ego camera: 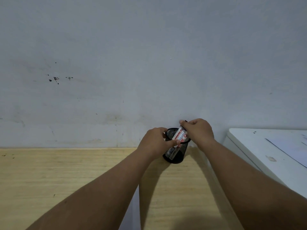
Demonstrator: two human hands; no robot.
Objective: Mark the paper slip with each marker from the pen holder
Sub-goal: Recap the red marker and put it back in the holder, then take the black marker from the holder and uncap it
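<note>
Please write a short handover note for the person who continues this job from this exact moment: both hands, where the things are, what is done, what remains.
Left hand: grip on the rim of the black mesh pen holder, steadying it.
Right hand: fingers closed on the upper ends of the markers, which lean inside the holder.
The holder stands on the wooden table, close to the wall.
The paper slip is not clearly in view; only a pale strip shows between the forearms, and I cannot tell what it is.
Done: no mark that I can see.
Left: take out one marker, mark the slip, repeat with each.
</note>
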